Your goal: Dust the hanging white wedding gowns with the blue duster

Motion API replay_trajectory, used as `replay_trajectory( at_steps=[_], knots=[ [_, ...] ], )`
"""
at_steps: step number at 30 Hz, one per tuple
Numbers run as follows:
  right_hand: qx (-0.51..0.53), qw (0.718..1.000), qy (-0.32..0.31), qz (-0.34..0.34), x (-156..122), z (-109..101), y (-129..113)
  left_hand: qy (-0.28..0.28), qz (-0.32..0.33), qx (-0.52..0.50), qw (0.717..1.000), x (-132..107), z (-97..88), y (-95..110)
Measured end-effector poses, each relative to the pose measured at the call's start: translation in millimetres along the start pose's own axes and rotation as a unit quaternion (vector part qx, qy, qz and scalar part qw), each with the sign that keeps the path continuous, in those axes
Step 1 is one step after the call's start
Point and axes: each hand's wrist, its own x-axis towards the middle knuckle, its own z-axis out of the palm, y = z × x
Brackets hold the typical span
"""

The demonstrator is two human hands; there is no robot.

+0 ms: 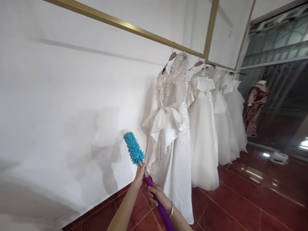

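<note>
A duster (133,148) with a fluffy blue head, a metal neck and a purple handle slants up and to the left in front of me. My left hand (139,175) is closed around the metal neck, just below the blue head. Lower down, my right hand (158,195), with a bangle at the wrist, grips the purple handle. Just beyond the hands hangs a white gown (168,154) with a large bow and beaded lace. The blue head is left of this gown, in front of the white wall.
Several more white dresses (204,141) hang to the right from a gold rail (125,27) on the white wall (60,96). Farther right are a dark red dress (256,102), glass doors (284,86) and a white object (279,158) on the red tiled floor (231,205).
</note>
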Motion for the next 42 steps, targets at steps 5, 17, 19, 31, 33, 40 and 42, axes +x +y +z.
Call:
replay_trajectory(
  at_steps=[5, 17, 19, 31, 33, 40, 42],
  knots=[
    [-0.001, 0.998, 0.017, -0.062, -12, -40, -80, -0.068, 0.060, 0.016, 0.996, 28, 93.1, 49],
    [-0.025, 0.995, 0.071, -0.061, 22, -142, -108, -0.083, 0.027, 0.022, 0.996, 108, 177.9, -10],
    [-0.038, 0.995, 0.076, -0.047, 33, -162, -103, -0.072, 0.004, 0.029, 0.997, 123, 181.6, -30],
    [-0.137, 0.986, 0.089, -0.044, 64, -237, -81, -0.040, -0.020, 0.038, 0.998, 168, 199.0, -90],
    [-0.152, 0.984, 0.082, -0.041, 61, -241, -81, -0.029, -0.025, 0.029, 0.999, 167, 200.7, -94],
    [-0.206, 0.977, 0.059, -0.010, 43, -259, -75, 0.005, -0.013, -0.018, 1.000, 152, 206.6, -113],
    [-0.221, 0.972, 0.075, 0.006, 39, -269, -72, 0.021, -0.028, -0.026, 0.999, 147, 209.4, -121]
  ],
)
